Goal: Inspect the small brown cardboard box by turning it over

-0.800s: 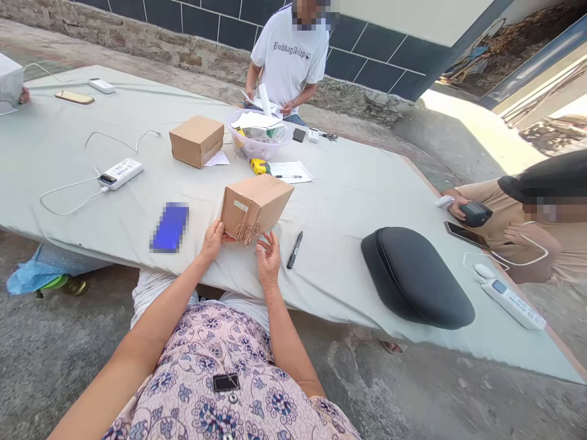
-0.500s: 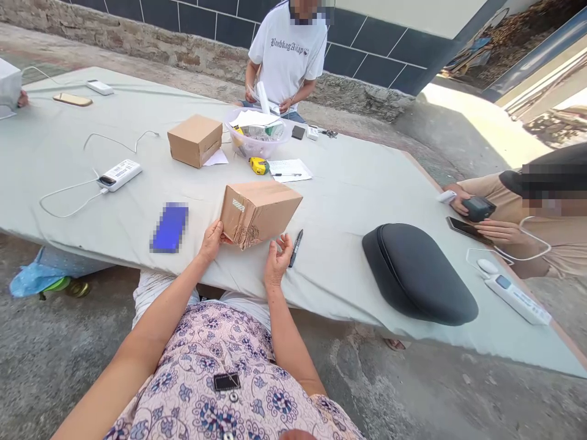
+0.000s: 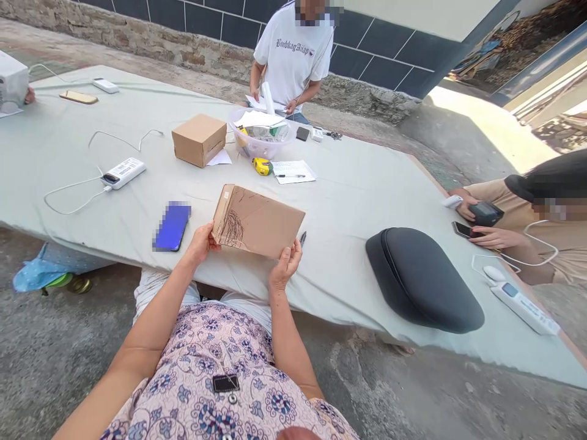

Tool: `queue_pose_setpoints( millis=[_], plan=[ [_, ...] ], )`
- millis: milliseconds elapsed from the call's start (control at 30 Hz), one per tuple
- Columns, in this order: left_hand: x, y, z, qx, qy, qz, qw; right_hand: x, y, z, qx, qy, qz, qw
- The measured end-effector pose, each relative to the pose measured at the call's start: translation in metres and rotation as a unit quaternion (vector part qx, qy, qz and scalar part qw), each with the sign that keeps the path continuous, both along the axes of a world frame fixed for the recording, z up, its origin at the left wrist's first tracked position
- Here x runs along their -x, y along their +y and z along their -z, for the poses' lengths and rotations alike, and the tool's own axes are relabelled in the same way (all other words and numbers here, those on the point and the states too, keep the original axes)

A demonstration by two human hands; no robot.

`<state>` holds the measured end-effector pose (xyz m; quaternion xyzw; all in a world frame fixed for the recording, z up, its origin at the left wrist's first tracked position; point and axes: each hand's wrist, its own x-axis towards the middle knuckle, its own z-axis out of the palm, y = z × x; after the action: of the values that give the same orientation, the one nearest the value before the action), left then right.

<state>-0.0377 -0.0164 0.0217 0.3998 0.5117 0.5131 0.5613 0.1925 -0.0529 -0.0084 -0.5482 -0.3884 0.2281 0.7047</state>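
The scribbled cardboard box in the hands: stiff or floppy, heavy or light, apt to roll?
Probably fairly stiff: the scribbled cardboard box shows flat faces and mostly straight edges. Perhaps light for its size: the left hand and right hand hold only its ends. Unlikely to roll, given those flat sides.

looks like an outdoor yard: shows bare concrete under the table, a tiled wall over rough stone behind the table, sunlit ground past the table's right edge, and piled debris farther off that side.
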Motion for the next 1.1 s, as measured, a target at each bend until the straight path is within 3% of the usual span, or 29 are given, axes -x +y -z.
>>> queue_pose_setpoints(
  millis=[100, 233, 400, 633, 767, 900, 1100],
  plan=[
    [-0.002, -0.005, -0.005, 0.008, 0.054, -0.038, 0.998, 0.000, -0.005, -0.002, -0.024, -0.002, 0.001, 1.000],
    [-0.008, -0.013, -0.014, -0.067, 0.140, -0.122, 0.980, 0.000, -0.008, -0.006, -0.016, -0.004, 0.037, 0.999],
    [-0.018, -0.022, -0.028, -0.082, 0.125, -0.084, 0.985, 0.000, -0.005, -0.005, 0.019, -0.017, 0.043, 0.999],
    [-0.042, -0.039, -0.047, -0.186, 0.254, -0.086, 0.945, 0.003, -0.011, -0.014, 0.030, -0.076, 0.007, 0.997],
    [-0.056, -0.044, -0.046, -0.208, 0.318, -0.096, 0.920, 0.003, -0.015, -0.038, 0.065, -0.192, -0.017, 0.979],
    [-0.062, -0.045, -0.041, -0.195, 0.370, -0.093, 0.903, 0.006, -0.018, -0.056, 0.089, -0.233, -0.012, 0.968],
    [-0.062, -0.044, -0.037, -0.190, 0.413, -0.097, 0.886, 0.011, -0.021, -0.058, 0.115, -0.238, 0.004, 0.964]
  ],
)
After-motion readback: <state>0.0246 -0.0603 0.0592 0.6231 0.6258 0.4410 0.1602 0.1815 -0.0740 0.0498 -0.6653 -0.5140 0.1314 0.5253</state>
